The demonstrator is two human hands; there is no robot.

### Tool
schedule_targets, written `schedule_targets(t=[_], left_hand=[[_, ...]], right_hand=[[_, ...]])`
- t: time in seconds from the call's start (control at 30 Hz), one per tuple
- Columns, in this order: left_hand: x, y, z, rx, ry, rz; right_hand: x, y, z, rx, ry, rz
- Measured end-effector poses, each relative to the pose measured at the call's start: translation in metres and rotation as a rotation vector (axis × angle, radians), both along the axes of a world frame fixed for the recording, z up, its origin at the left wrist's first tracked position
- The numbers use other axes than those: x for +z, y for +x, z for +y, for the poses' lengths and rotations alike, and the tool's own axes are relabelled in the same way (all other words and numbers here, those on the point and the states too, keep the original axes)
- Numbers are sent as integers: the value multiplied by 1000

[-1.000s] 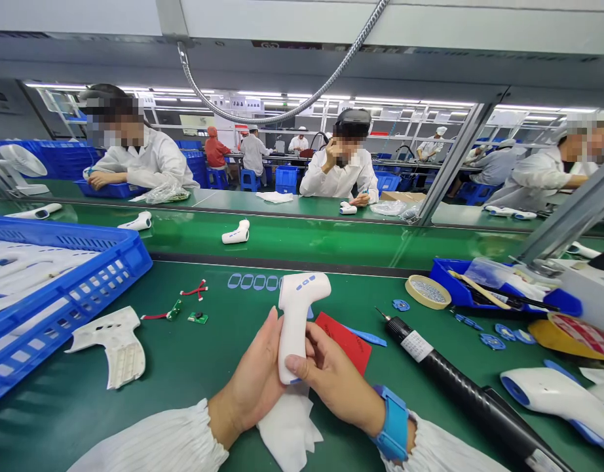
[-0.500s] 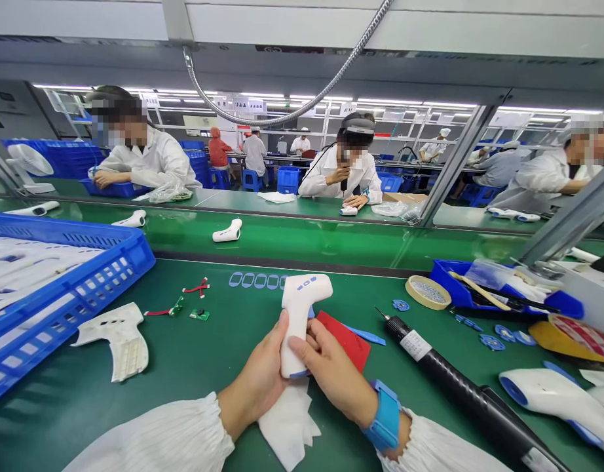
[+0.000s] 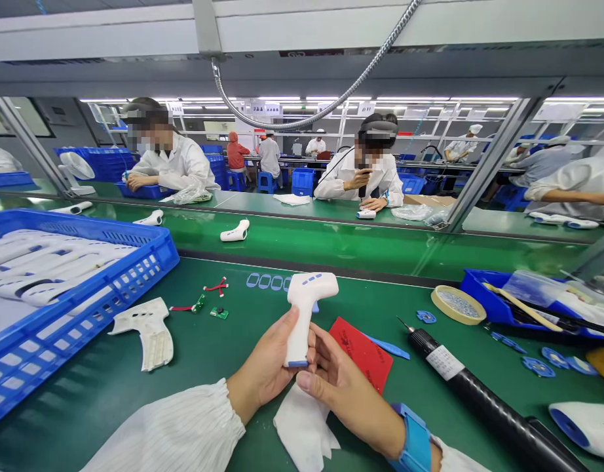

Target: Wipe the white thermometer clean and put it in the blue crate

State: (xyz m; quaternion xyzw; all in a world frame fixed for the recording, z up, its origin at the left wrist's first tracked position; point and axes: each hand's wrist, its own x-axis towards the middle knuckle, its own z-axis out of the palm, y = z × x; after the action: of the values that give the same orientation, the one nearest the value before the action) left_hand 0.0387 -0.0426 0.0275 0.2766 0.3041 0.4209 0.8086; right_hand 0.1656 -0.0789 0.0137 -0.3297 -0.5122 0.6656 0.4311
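Two hands clasp a white infrared thermometer (image 3: pixel 304 308) upright above the green bench mat (image 3: pixel 86 419), left hand (image 3: pixel 265 370) and right hand (image 3: pixel 346 393) with fingers closed on its handle, so a slackened grip could drop it onto the cloth wipe (image 3: pixel 302 429).

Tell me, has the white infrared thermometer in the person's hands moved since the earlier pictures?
Yes. Judged against the red pad, the white infrared thermometer has shifted up the view, and its grip's end now sits clear of the white wipe.
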Motion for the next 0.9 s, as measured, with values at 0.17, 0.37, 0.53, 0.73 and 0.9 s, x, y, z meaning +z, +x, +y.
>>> schedule_targets(t=[0.17, 0.37, 0.53, 0.73, 0.9], left_hand=[[0, -12, 4, 102, 188, 135], [10, -23, 10, 102, 214, 26], [20, -29, 21, 142, 93, -94], [23, -46, 32, 209, 117, -160], [23, -52, 34, 242, 104, -215]], right_hand=[[-3, 1, 1, -24, -18, -67], [-2, 3, -2, -27, -45, -124], [-6, 6, -3, -10, -47, -149], [-11, 8, -4, -16, -57, -166], [-16, 11, -1, 58, -47, -186]])
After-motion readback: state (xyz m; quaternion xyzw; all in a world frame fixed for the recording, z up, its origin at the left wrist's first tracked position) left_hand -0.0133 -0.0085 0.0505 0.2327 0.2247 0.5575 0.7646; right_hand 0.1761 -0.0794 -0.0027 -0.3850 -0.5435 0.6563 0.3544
